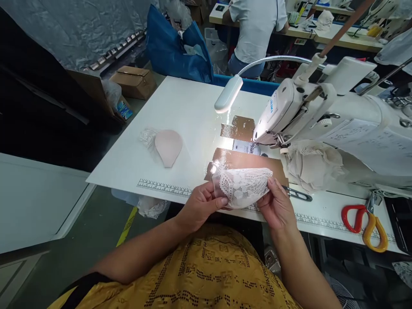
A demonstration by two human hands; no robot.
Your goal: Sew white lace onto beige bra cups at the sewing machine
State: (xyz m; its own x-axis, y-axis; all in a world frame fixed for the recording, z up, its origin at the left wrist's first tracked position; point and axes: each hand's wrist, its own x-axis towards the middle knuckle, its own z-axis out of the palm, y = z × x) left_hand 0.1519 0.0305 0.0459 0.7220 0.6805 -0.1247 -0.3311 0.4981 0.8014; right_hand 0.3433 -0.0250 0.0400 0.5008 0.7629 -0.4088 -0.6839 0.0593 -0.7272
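Pinching white lace-covered bra cup (242,187) at both ends: left hand (198,205) and right hand (276,206) closed on it, held above white table (180,116) front edge, nr white sewing machine (325,118). Plain beige foam cup (168,146) lies apart, left. Red/yellow scissors (365,221) far right.

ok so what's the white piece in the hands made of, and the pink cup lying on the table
White piece, pinched by left hand and right hand: looks like lace, perhaps over a padded cup, matt, with an openwork floral pattern and scalloped edge. Pink cup: probably foam or padded fabric, smooth and matt, holding a domed shape.
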